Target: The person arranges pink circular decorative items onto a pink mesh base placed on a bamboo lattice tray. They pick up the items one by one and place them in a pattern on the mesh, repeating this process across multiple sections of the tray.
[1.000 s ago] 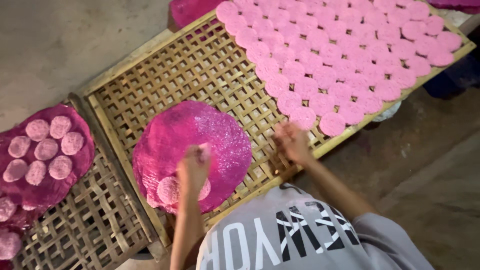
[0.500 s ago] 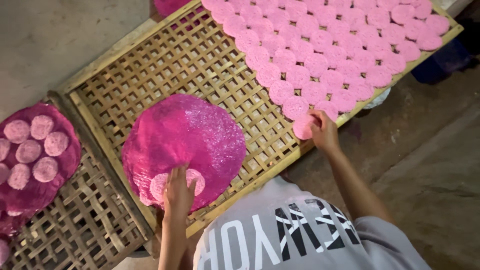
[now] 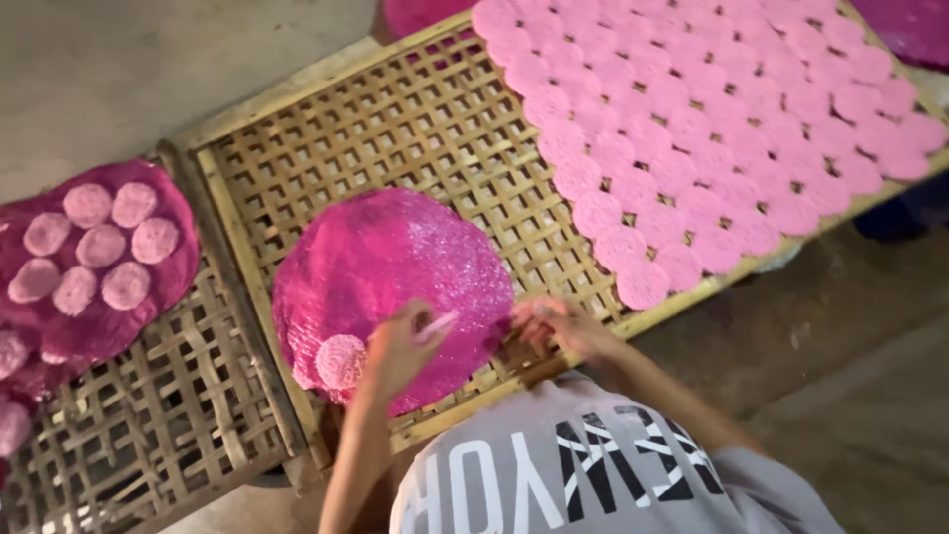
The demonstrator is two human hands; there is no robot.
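A round magenta mat (image 3: 395, 247) lies on a woven bamboo tray (image 3: 395, 129). One pale pink disc (image 3: 341, 361) sits on the mat's near left part. My left hand (image 3: 400, 346) hovers over the mat just right of that disc and pinches a thin pink disc seen edge-on. My right hand (image 3: 559, 326) rests at the mat's right edge on the tray, fingers loosely apart, with nothing in it. Many pink discs (image 3: 712, 148) lie in tight rows over the tray's right half.
A second bamboo tray (image 3: 148, 415) stands to the left, carrying another magenta mat (image 3: 163, 287) with several discs on it. Bare concrete floor (image 3: 99, 69) lies beyond. More magenta mats show at the top edge (image 3: 425, 15) and top right corner (image 3: 909, 30).
My right hand set a disc at the end of the rows, then drew back to the mat's edge. My left hand lifted a disc off the mat.
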